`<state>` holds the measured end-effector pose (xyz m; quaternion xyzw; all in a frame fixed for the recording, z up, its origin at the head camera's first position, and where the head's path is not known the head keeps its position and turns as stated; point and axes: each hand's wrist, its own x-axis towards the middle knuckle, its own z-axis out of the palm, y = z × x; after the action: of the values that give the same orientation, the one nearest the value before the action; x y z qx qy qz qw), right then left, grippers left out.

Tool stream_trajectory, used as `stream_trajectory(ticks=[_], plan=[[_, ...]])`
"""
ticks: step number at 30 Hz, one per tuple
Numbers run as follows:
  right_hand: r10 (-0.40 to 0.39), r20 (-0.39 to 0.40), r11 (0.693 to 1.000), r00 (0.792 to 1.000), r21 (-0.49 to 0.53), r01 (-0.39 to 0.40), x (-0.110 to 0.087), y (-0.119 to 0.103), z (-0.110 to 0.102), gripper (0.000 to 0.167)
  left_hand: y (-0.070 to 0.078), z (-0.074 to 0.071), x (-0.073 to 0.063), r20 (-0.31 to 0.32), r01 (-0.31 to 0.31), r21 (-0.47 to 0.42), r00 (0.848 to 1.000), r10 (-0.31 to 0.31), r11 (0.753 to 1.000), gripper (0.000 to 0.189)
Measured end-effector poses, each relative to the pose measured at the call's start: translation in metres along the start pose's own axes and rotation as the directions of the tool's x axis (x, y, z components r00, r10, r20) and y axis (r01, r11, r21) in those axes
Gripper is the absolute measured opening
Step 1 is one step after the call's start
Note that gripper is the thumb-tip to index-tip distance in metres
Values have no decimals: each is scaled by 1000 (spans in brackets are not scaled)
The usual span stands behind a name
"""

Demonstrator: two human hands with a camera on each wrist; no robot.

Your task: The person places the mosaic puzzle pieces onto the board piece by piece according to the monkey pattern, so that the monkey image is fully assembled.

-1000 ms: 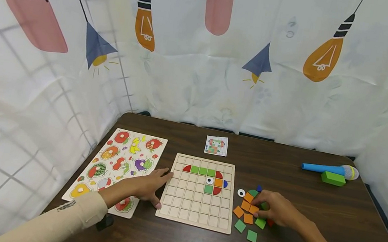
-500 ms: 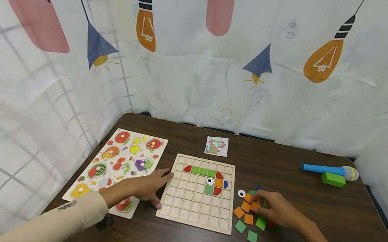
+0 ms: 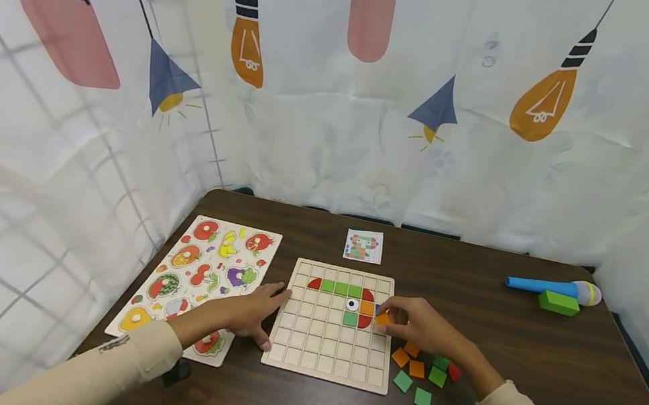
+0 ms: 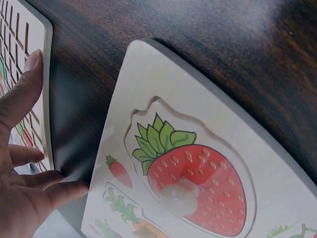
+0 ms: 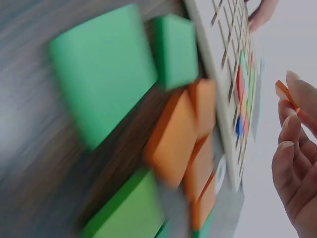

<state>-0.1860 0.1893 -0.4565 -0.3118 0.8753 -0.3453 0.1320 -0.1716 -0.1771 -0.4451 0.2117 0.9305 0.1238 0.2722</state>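
My right hand (image 3: 422, 324) pinches an orange square tile (image 3: 383, 318) between thumb and fingers, over the right edge of the wooden grid board (image 3: 313, 344). In the right wrist view the orange tile (image 5: 286, 94) stands tilted between the fingertips. Red, green, orange and blue pieces and a white eye disc (image 3: 352, 305) form a shape in the board's upper right part. My left hand (image 3: 253, 312) lies spread at the board's left edge. In the left wrist view its thumb (image 4: 25, 91) rests on the board's border.
Loose green tiles (image 3: 423, 398), orange tiles (image 3: 416, 369) and a red piece (image 3: 454, 372) lie right of the board. A pattern card (image 3: 364, 246) is behind it. A fruit puzzle board (image 3: 216, 243) lies left. A toy microphone (image 3: 545, 286) and green block (image 3: 559, 303) stand back right.
My right hand has picked an orange tile from the loose pile and carried it left to the grid board's right edge. The left hand stays in place.
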Motion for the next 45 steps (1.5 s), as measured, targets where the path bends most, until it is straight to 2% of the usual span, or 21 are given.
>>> stream_trajectory(ticks=[9,20,25,33,45], plan=[[-29,-31,999,999,27,30,47,-20,21,31,-1,0,1,-9,-3,-11,1000,3,1000,108],[101,-53,990,993,106,-95,86,-41,47,29,1,-1,1,-2,15,2,1000,-15,1000,108],[141,-64,985,988,107,-134,100,-45,58,27,2,-1,1,4,17,10,1000,-17,1000,108],[162,-76,986,984,62,-158,115,-48,70,28,2,-1,0,3,9,21,1000,-9,1000,108],[183,-122,982,976,-30,-188,119,-54,78,24,0,0,-1,-4,-2,10,1000,2,1000,108]])
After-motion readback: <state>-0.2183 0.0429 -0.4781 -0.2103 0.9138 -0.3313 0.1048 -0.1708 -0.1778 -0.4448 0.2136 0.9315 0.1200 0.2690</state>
